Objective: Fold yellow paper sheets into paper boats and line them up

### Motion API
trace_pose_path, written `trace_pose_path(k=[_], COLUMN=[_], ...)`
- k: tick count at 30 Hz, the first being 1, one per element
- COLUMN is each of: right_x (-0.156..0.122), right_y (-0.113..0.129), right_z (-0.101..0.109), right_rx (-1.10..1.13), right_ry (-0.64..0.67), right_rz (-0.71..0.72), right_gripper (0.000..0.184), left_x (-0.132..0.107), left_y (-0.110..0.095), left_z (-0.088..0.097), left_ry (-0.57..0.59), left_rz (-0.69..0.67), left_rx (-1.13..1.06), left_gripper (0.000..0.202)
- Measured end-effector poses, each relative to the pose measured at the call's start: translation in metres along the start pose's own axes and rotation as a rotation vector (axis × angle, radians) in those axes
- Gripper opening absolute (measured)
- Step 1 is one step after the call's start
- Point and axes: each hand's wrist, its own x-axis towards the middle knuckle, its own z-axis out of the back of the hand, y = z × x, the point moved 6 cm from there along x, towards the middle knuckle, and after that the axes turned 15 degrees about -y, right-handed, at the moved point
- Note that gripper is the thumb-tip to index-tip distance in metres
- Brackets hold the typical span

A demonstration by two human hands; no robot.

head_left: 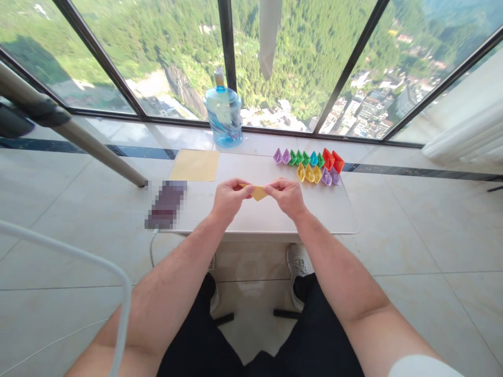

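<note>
Held paper, 2 red boats, jug (blue)

We are counting four purple paper boats, four green boats, three yellow boats, two red boats and one blue boat; we are counting one folded yellow paper, one water bottle and two shoes.

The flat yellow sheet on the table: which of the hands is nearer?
Left. The left hand is just off the near right corner of the flat yellow sheet; the right hand is farther right, past the folded yellow paper.
</note>
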Motion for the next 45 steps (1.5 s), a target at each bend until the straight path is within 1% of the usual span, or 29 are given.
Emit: trace_pose_path(k=[2, 4, 5, 7, 9, 11, 13, 15, 17, 19, 24, 28, 31, 33, 36, 38, 41, 43, 45], right_x=[0.000, -0.001, -0.001, -0.001, -0.005, -0.010, -0.014, -0.017, -0.018, -0.017, -0.012, -0.008, -0.008, -0.010, -0.013, -0.015, -0.016, -0.016, -0.016], right_y=[-0.004, -0.005, -0.005, -0.001, 0.003, 0.004, 0.003, 0.002, 0.000, -0.002, -0.009, -0.014, -0.016, -0.014, -0.007, -0.002, 0.001, 0.001, 0.001], right_z=[-0.003, -0.004, -0.003, -0.001, 0.001, -0.003, -0.010, -0.016, -0.020, -0.022, -0.024, -0.024, -0.022, -0.020, -0.018, -0.018, -0.019, -0.018, -0.018], right_rx=[0.024, 0.033, 0.026, -0.012, -0.068, -0.112, -0.130, -0.132, -0.124, -0.104, -0.003, 0.038, -0.002, -0.086, -0.242, -0.332, -0.458, -0.530, -0.582], right_ry=[0.039, 0.043, 0.017, -0.082, -0.180, -0.207, -0.162, -0.098, -0.049, -0.013, 0.075, 0.093, 0.061, 0.028, -0.003, -0.008, -0.005, -0.015, -0.024], right_rz=[-0.061, -0.077, -0.056, 0.034, 0.126, 0.182, 0.218, 0.237, 0.232, 0.186, 0.004, -0.044, -0.038, -0.013, 0.068, 0.122, 0.165, 0.177, 0.192], right_gripper=[0.022, 0.022, 0.020, 0.015, 0.012, 0.012, 0.012, 0.010, 0.008, 0.007, 0.015, 0.019, 0.021, 0.020, 0.018, 0.017, 0.019, 0.020, 0.021], left_x=[0.004, 0.006, 0.007, 0.006, 0.002, -0.003, -0.007, -0.008, -0.008, -0.007, -0.007, -0.006, -0.005, -0.006, -0.009, -0.012, -0.016, -0.018, -0.017], left_y=[0.001, 0.003, 0.003, 0.005, 0.010, 0.015, 0.019, 0.020, 0.020, 0.018, 0.012, 0.005, 0.002, 0.003, 0.004, 0.003, 0.001, -0.001, -0.002], left_z=[0.003, 0.005, 0.006, 0.009, 0.009, 0.002, -0.006, -0.010, -0.011, -0.011, -0.010, -0.010, -0.011, -0.012, -0.013, -0.015, -0.017, -0.017, -0.016], left_ry=[-0.037, -0.073, -0.106, -0.195, -0.242, -0.203, -0.141, -0.116, -0.100, -0.071, -0.002, 0.003, 0.010, 0.020, 0.041, 0.051, 0.063, 0.049, 0.001], left_rz=[-0.030, -0.049, -0.061, -0.068, -0.022, 0.066, 0.139, 0.168, 0.162, 0.140, 0.117, 0.046, -0.030, -0.083, -0.165, -0.217, -0.279, -0.302, -0.324], left_rx=[0.009, 0.025, 0.051, 0.131, 0.195, 0.174, 0.077, -0.012, -0.042, -0.032, -0.002, 0.037, 0.081, 0.133, 0.240, 0.297, 0.335, 0.378, 0.446], left_gripper=[0.030, 0.030, 0.032, 0.036, 0.041, 0.047, 0.052, 0.055, 0.055, 0.053, 0.053, 0.052, 0.046, 0.043, 0.042, 0.042, 0.042, 0.042, 0.041])
